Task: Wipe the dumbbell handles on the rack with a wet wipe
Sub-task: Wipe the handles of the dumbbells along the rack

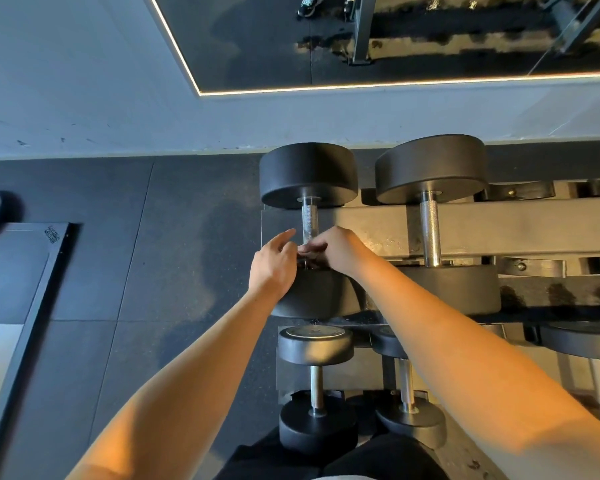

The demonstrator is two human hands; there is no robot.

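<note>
Both hands meet at the near end of the dumbbell handle (309,220) on the rack (499,220): my right hand (336,251) curls round the bar, my left hand (274,261) hovers spread beside it, probably to steady. No wipe shows. That handle runs straight away from me toward the wall.

On the rack (378,223), two large dumbbells lie side by side on the upper tier: the leftmost dumbbell (309,174) and, just right of it, a second dumbbell (430,171). Both hands meet at the near end of the leftmost one's handle (309,220), left hand (272,263) left of it, right hand (336,251) right. Two smaller dumbbells (316,375) sit on the lower tier, nearer the person. A mirror (395,39) hangs on the wall behind
</note>
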